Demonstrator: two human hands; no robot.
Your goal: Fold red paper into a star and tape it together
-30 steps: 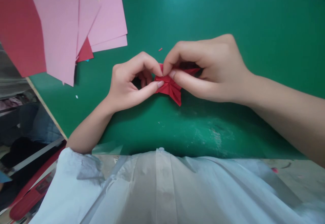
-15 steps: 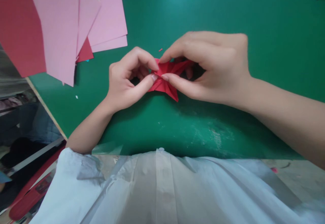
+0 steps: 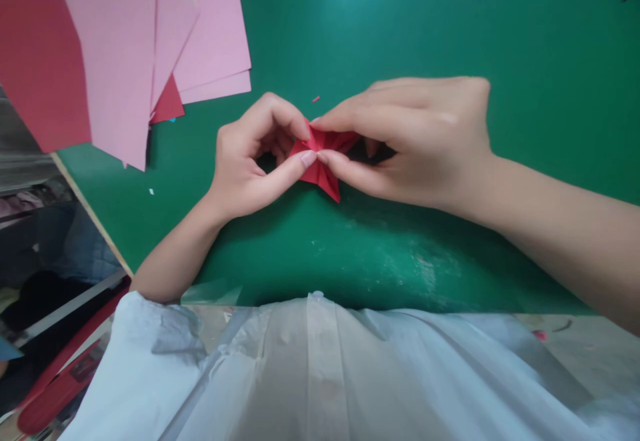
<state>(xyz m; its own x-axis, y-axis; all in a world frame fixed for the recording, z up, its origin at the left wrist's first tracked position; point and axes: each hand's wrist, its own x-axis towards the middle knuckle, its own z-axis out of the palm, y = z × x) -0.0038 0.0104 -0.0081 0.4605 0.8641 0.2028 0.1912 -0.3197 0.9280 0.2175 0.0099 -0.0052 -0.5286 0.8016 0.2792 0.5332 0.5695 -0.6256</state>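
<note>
A small folded red paper piece (image 3: pixel 324 159) sits just above the green table (image 3: pixel 400 27) at the middle of the view. My left hand (image 3: pixel 250 161) pinches its left side between thumb and forefinger. My right hand (image 3: pixel 415 141) pinches its right side the same way, with the other fingers curled over the paper and hiding part of it. A pointed corner of the red paper sticks out below the two thumbs.
A loose stack of pink sheets (image 3: pixel 150 41) and red sheets (image 3: pixel 35 61) lies at the far left, overhanging the table's left edge. Tiny paper scraps (image 3: pixel 315 99) dot the table. My pale shirt (image 3: pixel 320 374) fills the bottom of the view.
The red paper has been pressed smaller and shifted slightly left. My right hand has flattened and lowered over it; both hands keep their pinch.
</note>
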